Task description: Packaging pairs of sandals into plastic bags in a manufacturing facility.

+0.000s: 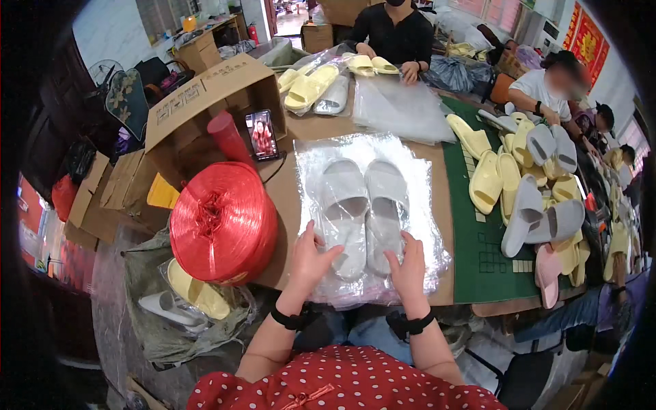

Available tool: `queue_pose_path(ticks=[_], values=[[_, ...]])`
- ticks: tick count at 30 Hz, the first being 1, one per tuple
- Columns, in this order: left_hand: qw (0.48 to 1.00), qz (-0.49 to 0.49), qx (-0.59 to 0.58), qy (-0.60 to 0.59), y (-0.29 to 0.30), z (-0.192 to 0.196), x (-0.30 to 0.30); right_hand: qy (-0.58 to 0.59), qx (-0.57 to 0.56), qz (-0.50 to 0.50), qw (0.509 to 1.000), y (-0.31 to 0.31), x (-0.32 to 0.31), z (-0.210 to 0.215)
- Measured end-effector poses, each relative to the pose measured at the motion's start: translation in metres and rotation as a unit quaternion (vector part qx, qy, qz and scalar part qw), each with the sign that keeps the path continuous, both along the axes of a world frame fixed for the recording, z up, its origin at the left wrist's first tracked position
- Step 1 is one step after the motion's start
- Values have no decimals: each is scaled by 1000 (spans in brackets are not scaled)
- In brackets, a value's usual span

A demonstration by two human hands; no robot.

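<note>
Your L hand (309, 254) & R hand (408, 263) lie flat, fingers spread, on the bag stack (417, 178), each touching a grey slipper (365, 212) heel. Pair's long axis runs away from you, toes far; both hands equally near.

I see both hands flat on a clear plastic bag (417, 205) holding a pair of grey slippers (365, 212): left hand (309, 258) at the left heel, right hand (408, 263) at the right heel. Red twine spool (222, 222) just left. Phone (262, 134) leans on a cardboard box (205, 96). Yellow and grey slippers (533, 184) piled right.
</note>
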State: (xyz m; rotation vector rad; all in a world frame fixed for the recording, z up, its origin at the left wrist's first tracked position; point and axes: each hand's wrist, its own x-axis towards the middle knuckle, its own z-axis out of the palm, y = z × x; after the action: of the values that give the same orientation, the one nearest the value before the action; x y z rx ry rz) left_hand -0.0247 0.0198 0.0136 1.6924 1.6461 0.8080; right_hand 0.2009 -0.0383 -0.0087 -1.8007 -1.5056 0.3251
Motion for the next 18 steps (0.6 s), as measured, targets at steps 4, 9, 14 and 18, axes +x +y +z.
queue_pose_path(ticks=[4,9,14,18], values=[[997,-24,-60,-46,2,8,2,9,14,-10,1000,0,0,-4],[999,-28,5,-31,1,-1,1,25,31,-26,999,0,1,-10],[992,-69,97,32,-3,9,5,44,33,-35,998,-1,2,-7],[985,-77,-2,-157,-11,5,23,67,49,-34,996,-2,3,-10]])
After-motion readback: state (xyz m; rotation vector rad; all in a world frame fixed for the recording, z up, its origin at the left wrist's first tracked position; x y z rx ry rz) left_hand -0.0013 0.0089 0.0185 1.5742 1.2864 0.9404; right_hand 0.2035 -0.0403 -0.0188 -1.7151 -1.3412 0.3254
